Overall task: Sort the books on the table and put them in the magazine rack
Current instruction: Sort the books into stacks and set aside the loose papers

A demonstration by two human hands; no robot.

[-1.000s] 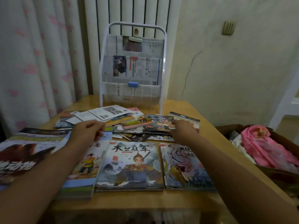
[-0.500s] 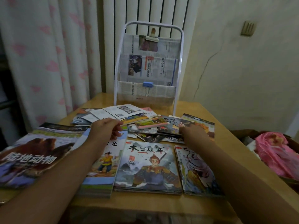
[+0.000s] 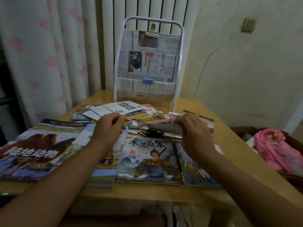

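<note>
A big animal book [image 3: 32,149] lies at the left edge of the desk [image 3: 147,194], with a brown camel on its cover. Just beside it is a stack of books [image 3: 105,167] with a child on top. The left hand [image 3: 107,129] rests over the far end of this stack. Its fingers [image 3: 120,119] are curled in and pinch the near edge of a thin book [image 3: 139,114] in the messy pile. That pile [image 3: 114,109] is spread across the middle of the desk, with white booklets on top.

Near the front edge, in the middle, lies the soldier book [image 3: 148,159], flat and face up. To its right another picture book [image 3: 195,171] touches it, partly under the right arm.

The right hand [image 3: 195,133] is raised a little over the pile. Its fingers [image 3: 179,120] pinch a floppy book [image 3: 164,126] that bends and looks blurry.

At the back edge stands the white rack [image 3: 148,63], upright. Its pockets are lined with newspaper, with a blue clip [image 3: 147,81] on the low pocket and a pale clip [image 3: 152,34] at the top. No books from the desk are in it.

Off the right edge of the desk, a box [image 3: 291,176] holds a pink bag [image 3: 277,153].
</note>
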